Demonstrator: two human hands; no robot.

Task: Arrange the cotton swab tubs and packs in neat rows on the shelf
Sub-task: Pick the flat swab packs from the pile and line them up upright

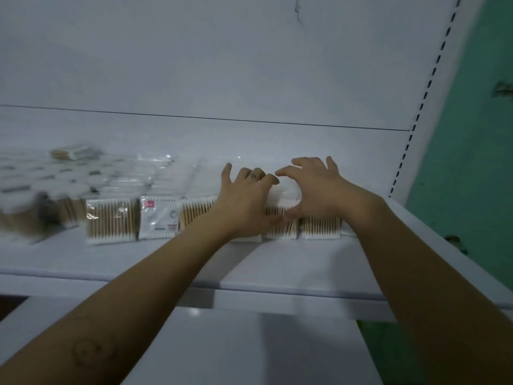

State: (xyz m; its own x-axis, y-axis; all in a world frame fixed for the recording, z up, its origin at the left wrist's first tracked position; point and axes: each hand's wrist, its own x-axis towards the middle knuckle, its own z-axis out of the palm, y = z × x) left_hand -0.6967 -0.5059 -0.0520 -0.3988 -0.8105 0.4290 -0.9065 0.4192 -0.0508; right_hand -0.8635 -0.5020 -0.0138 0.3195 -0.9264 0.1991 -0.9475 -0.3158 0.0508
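Packs of cotton swabs (111, 219) lie flat in one row along the front part of a white shelf (277, 262), side by side, with the wooden sticks running from front to back. One pack in the row, the white pack (158, 220) with a small red label, shows its printed side. The other packs show the sticks through the clear wrap.

Both hands are over the right half of this row. The left hand (244, 201) lies on top of the packs with its fingers (256, 173) curled down and the thumb spread out to the left. I cannot tell if it grips something or only presses. The right hand (316, 187) is just beside it. Its thumb is bent under and its forefinger is curved over a clear pack (287, 190), so it holds this pack between them. The other fingers of this hand are lifted and spread. The clear pack sits just behind the row, between the two hands.

Farther left, round white tubs (41, 179) stand close together on the shelf; they are blurred. Some loose clear bags (158, 168) lie behind the row, near the tubs. A slotted post (424, 95) stands at the right end of the shelf, and a green wall (472, 162) is beyond it.
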